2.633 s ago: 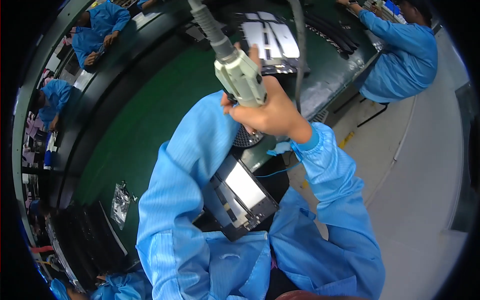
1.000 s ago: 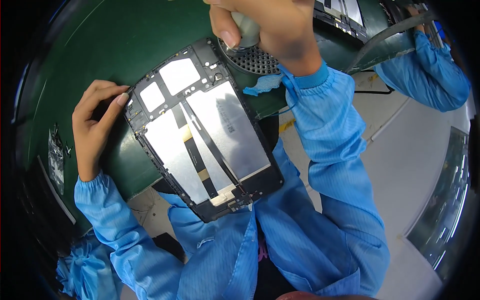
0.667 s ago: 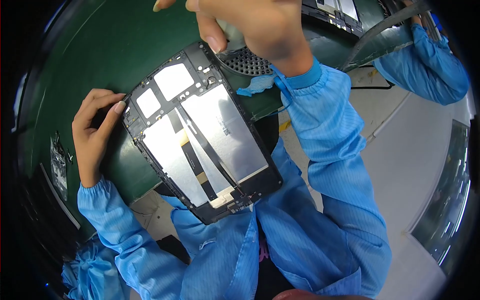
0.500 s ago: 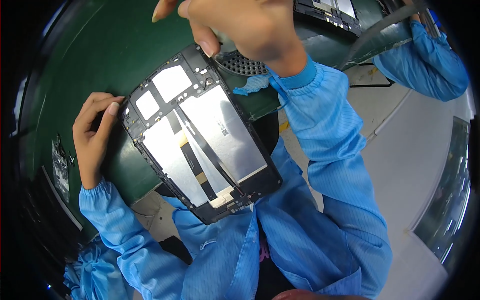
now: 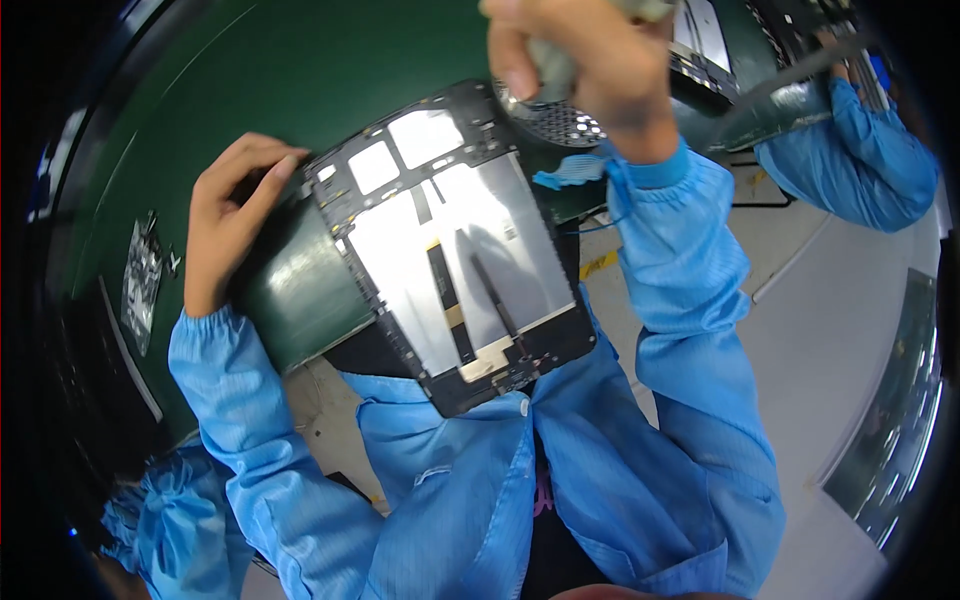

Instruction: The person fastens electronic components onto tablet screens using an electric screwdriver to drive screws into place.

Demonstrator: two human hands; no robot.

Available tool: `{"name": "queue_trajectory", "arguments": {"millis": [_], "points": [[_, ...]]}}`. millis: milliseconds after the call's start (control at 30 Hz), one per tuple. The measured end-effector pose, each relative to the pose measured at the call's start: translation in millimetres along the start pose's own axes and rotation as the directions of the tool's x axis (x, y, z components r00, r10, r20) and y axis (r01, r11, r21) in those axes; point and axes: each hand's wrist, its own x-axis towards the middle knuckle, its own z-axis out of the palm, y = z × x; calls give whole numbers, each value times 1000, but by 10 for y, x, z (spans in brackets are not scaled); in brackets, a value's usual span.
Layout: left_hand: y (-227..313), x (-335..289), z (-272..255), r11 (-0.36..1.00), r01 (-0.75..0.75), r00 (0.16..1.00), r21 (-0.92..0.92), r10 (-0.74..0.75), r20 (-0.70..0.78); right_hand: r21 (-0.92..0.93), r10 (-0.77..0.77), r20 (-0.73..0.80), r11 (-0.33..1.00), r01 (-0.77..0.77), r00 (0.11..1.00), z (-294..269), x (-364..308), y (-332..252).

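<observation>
An opened tablet (image 5: 545, 250) with a black frame and shiny silver battery panels lies tilted across the table edge, its lower end over my lap. A black and gold flat cable (image 5: 442, 283) runs down between the panels. My left hand (image 5: 238, 200) pinches the tablet's upper left corner between thumb and fingers. Beyond the upper right corner, my right hand (image 5: 595, 55) is curled around a pale grey-green thing (image 5: 553, 72), blurred and partly hidden. Beneath that hand shows a dark round piece with many holes (image 5: 560, 122).
A clear plastic bag (image 5: 142, 285) with small dark parts lies left on the green table (image 5: 270, 75). A blue strip (image 5: 570, 172) hangs near my right cuff. Another opened tablet (image 5: 700, 60) lies at the far right, near a co-worker's blue sleeve (image 5: 840, 165).
The tablet and both hands now sit farther right in the view. The whole scene has shifted too. My right hand has moved up and right, away from the tablet's upper edge.
</observation>
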Motion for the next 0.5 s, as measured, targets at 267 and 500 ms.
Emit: {"name": "queue_trajectory", "arguments": {"millis": [267,500], "points": [[-115,5,25,994,-68,998,-89,67,-23,-70,-7,95,997,14,995,785,194,-22],[-214,-6,31,992,-81,996,-100,76,-52,74,-28,136,997,18,990,1150,352,443]]}}
